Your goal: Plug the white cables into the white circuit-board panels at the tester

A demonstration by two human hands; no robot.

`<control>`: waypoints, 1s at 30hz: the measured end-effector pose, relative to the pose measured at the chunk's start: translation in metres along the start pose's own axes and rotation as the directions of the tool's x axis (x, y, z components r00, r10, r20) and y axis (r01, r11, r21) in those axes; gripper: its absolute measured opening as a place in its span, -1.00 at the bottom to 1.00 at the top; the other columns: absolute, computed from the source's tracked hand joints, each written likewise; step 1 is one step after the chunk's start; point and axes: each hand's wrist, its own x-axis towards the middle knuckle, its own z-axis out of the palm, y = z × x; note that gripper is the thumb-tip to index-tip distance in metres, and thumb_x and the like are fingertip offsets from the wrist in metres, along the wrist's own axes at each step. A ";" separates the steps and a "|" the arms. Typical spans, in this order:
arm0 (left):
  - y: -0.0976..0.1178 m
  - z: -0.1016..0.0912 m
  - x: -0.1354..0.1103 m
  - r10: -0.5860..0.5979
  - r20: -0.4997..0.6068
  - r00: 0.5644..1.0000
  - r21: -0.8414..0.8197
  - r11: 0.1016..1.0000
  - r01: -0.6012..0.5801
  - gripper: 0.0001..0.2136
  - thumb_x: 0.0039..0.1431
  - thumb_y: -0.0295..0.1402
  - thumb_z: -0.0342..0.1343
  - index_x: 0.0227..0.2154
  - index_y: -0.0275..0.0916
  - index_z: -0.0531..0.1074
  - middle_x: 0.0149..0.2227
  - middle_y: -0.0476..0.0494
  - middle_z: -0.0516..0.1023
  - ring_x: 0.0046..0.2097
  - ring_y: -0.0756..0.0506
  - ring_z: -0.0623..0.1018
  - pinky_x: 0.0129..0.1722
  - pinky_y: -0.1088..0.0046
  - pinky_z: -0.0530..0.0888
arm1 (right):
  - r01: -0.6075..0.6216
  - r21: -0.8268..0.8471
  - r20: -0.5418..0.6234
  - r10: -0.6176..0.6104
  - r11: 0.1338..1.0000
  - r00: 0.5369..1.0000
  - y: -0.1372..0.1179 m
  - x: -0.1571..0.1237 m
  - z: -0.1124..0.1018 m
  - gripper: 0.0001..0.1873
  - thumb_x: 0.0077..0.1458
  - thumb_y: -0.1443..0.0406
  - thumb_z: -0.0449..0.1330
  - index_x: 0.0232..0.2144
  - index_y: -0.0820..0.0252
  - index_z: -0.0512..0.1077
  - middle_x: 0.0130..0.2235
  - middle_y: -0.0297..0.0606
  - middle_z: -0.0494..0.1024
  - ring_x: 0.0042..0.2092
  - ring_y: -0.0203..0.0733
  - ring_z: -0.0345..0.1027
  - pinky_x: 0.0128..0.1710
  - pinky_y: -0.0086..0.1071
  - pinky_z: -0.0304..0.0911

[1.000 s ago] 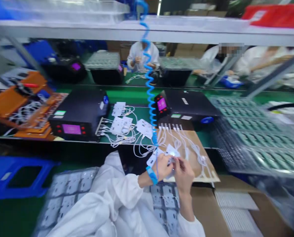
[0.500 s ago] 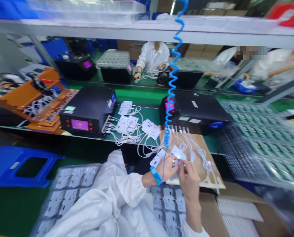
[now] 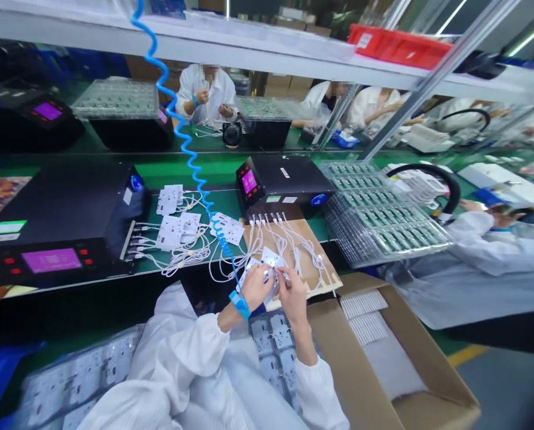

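Brown board [image 3: 309,276] lay near five o'clock; at six, the left hand [image 3: 255,288] gripped a white plate [image 3: 272,257], the right hand [image 3: 295,298] pinching beside, on what I couldn't tell. I judged the plate light, stiff, fragile, best edge-held.

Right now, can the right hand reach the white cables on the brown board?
Probably yes: the white cables lie just beyond the right hand, unobstructed, though busy at a white plate.

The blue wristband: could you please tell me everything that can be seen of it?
The blue wristband looks like flat fabric, wrapped around the left wrist, between the left hand and the white sleeve, against bare skin. A blue cord, coiled higher up, runs down to it. Its fastening cannot be made out.
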 end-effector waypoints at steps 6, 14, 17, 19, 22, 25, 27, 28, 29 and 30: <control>0.001 0.002 -0.003 0.010 0.000 1.000 0.033 0.999 -0.010 -0.78 0.27 -0.43 0.05 -0.09 -0.25 0.51 -0.19 -0.24 0.52 -0.10 -0.20 0.54 -0.03 0.25 0.47 | 0.093 -0.078 -0.028 -0.095 0.993 0.995 -0.005 0.003 0.003 -0.73 0.39 0.19 0.01 -0.15 0.08 0.51 -0.17 -0.15 0.56 -0.10 -0.07 0.49 -0.03 -0.21 0.40; 0.000 0.004 -0.005 0.030 -0.004 1.000 -0.050 0.998 -0.030 -0.80 0.27 -0.37 0.10 -0.08 -0.25 0.50 -0.15 -0.23 0.58 -0.03 -0.21 0.55 0.03 0.20 0.47 | -0.210 0.030 -0.242 0.211 0.977 0.947 0.001 -0.036 -0.001 -0.71 0.27 0.05 0.19 -0.10 0.10 0.41 -0.10 -0.11 0.53 -0.38 -0.23 0.42 -0.39 -0.31 0.42; 0.003 0.004 -0.008 0.040 -0.021 0.999 -0.046 0.998 -0.041 -0.79 0.32 -0.32 0.07 -0.08 -0.22 0.51 -0.14 -0.23 0.57 -0.02 -0.21 0.56 0.04 0.20 0.48 | -0.451 0.259 -0.128 0.494 0.854 0.860 0.006 -0.064 0.013 -0.61 0.22 -0.08 0.19 -0.20 0.07 0.29 -0.39 -0.31 0.52 -0.60 -0.28 0.27 -0.66 -0.38 0.25; 0.005 0.004 -0.009 0.064 -0.013 0.998 -0.033 0.997 -0.064 -0.77 0.35 -0.29 0.03 -0.07 -0.22 0.52 -0.12 -0.25 0.58 -0.01 -0.23 0.55 0.06 0.19 0.47 | -0.549 0.415 0.021 0.595 0.726 0.803 0.007 -0.075 0.024 -0.52 0.17 -0.16 0.19 -0.19 0.05 0.22 -0.52 -0.43 0.46 -0.67 -0.28 0.21 -0.77 -0.41 0.12; 0.009 0.004 -0.010 0.119 -0.012 0.993 -0.024 0.993 -0.119 -0.74 0.35 -0.23 0.07 -0.06 -0.23 0.53 -0.09 -0.26 0.61 0.05 -0.26 0.53 0.11 0.15 0.44 | -0.534 0.611 0.053 0.644 0.584 0.764 0.005 -0.076 0.034 -0.38 0.00 -0.20 0.31 -0.17 0.05 0.19 -0.52 -0.44 0.47 -0.59 -0.22 0.35 -0.74 -0.42 0.22; 0.011 0.004 -0.007 0.199 -0.037 0.979 -0.035 0.979 -0.200 -0.76 0.35 -0.20 0.09 -0.09 -0.20 0.54 -0.08 -0.21 0.64 0.03 -0.24 0.55 0.18 0.10 0.38 | -0.468 0.722 0.013 0.667 0.509 0.745 0.001 -0.070 0.033 -0.32 -0.13 -0.12 0.45 -0.18 0.09 0.22 -0.43 -0.42 0.53 -0.51 -0.27 0.41 -0.57 -0.40 0.41; 0.011 0.002 -0.002 0.257 -0.069 0.964 -0.033 0.965 -0.259 -0.77 0.38 -0.21 0.05 -0.14 -0.20 0.55 -0.07 -0.18 0.65 0.02 -0.22 0.57 0.23 0.05 0.32 | -0.439 0.759 -0.006 0.680 0.480 0.733 0.001 -0.069 0.028 -0.32 -0.15 -0.05 0.49 -0.17 0.12 0.24 -0.39 -0.41 0.55 -0.49 -0.31 0.42 -0.48 -0.39 0.46; 0.010 0.000 0.001 0.282 -0.094 0.955 -0.023 0.958 -0.285 -0.77 0.39 -0.22 0.04 -0.16 -0.20 0.55 -0.07 -0.18 0.65 0.01 -0.22 0.57 0.23 0.04 0.31 | -0.428 0.770 -0.015 0.685 0.473 0.729 0.002 -0.071 0.025 -0.31 -0.15 -0.03 0.50 -0.16 0.13 0.25 -0.37 -0.40 0.56 -0.47 -0.31 0.43 -0.45 -0.38 0.47; 0.008 -0.003 0.005 0.300 -0.127 0.946 -0.009 0.953 -0.303 -0.76 0.40 -0.24 0.02 -0.17 -0.21 0.55 -0.08 -0.19 0.65 0.00 -0.22 0.57 0.21 0.04 0.32 | -0.422 0.775 -0.023 0.687 0.471 0.726 0.004 -0.072 0.022 -0.31 -0.16 -0.02 0.51 -0.15 0.14 0.26 -0.36 -0.39 0.57 -0.44 -0.29 0.45 -0.43 -0.38 0.47; 0.005 -0.008 0.009 0.309 -0.165 0.936 0.010 0.950 -0.312 -0.76 0.40 -0.25 0.01 -0.17 -0.22 0.55 -0.09 -0.19 0.66 -0.01 -0.22 0.57 0.18 0.06 0.35 | -0.420 0.773 -0.028 0.688 0.475 0.725 0.007 -0.074 0.018 -0.30 -0.18 -0.01 0.52 -0.15 0.14 0.26 -0.35 -0.38 0.57 -0.42 -0.27 0.47 -0.43 -0.38 0.47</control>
